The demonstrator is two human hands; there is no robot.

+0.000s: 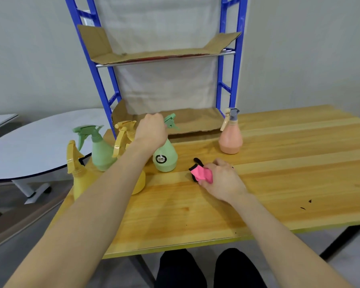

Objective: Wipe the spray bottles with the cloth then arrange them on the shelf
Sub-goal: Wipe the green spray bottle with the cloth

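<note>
Arms reach forward over the table [279, 183]. Left hand [151, 129], knuckles up, curls round the neck of a green bottle [165, 157] standing before the shelf [150, 55]. Right hand [222, 179] clutches the pink cloth [202, 173] on the tabletop, near that bottle.

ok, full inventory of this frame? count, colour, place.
plain green bottle: 1, green, table's left end
labelled green bottle: 1, green, table centre-left
yellow bottles: 2, yellow, table's left edge, one behind left forearm
peach bottle: 1, peach, beside shelf's right foot
cloth: 1, pink and black, table centre
shelf: 1, blue, cardboard-lined, table's back, no bottles
wooden table: 1, light wood
round table: 1, white, left
left hand: grips labelled green bottle's neck
right hand: holds cloth
</note>
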